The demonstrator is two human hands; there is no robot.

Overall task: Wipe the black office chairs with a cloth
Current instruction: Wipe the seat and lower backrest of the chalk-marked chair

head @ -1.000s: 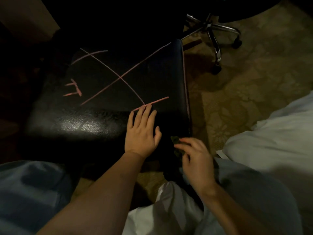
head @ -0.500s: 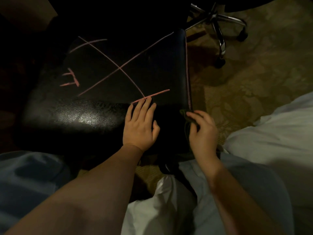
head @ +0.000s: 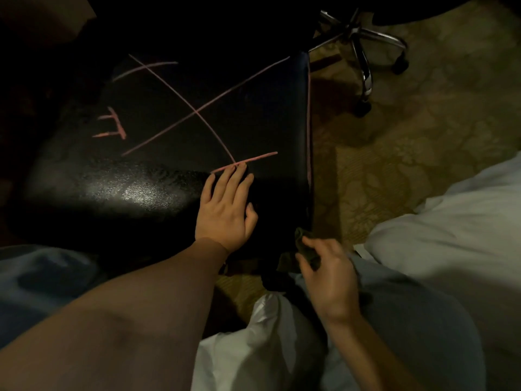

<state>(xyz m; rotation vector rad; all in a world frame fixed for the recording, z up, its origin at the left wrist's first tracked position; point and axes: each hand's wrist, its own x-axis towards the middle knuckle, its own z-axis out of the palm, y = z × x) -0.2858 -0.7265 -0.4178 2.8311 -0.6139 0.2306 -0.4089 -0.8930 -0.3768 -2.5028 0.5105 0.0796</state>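
Note:
A black office chair seat (head: 158,176) fills the left and middle of the view, marked with pink chalk lines (head: 197,111) forming a cross and some short strokes. My left hand (head: 225,210) lies flat on the seat near its front right, fingers spread, fingertips touching one pink line. My right hand (head: 329,272) is at the seat's front right corner and pinches a small dark cloth (head: 306,246) against the seat edge.
A second chair's chrome star base with castors (head: 363,52) stands on the patterned carpet (head: 394,142) at the upper right. White bedding (head: 451,227) lies at the right. My knees in light trousers (head: 394,320) are below.
My right hand with the cloth went up along the seat's right edge, then came back down to the front corner. My left hand stayed flat on the seat.

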